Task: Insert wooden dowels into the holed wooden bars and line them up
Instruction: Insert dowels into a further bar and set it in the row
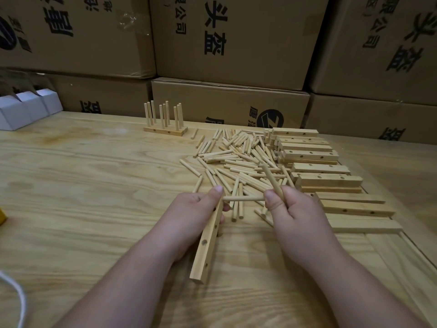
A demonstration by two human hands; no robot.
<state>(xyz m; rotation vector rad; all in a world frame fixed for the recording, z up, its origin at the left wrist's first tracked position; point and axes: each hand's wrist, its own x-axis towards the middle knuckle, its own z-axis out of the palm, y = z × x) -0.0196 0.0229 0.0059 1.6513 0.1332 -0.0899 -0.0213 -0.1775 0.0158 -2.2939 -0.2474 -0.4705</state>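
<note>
My left hand (pixel 189 216) grips a holed wooden bar (pixel 205 252) that slants toward me over the table. A dowel (pixel 243 198) lies level between my hands, its left end at the bar's top, its right end pinched by my right hand (pixel 293 214). That hand also holds a second dowel (pixel 272 179) pointing up and away. A heap of loose dowels (pixel 238 157) lies beyond my hands. Holed bars (pixel 314 166) are stacked to its right. Finished bars with upright dowels (pixel 165 124) stand at the back.
The wooden table (pixel 82 185) has a rim along its right side. Cardboard boxes (pixel 231 43) wall off the back. White paper boxes (pixel 26 107) sit at far left, a white cord (pixel 16 292) at lower left, a yellow thing (pixel 2 216) at the left edge.
</note>
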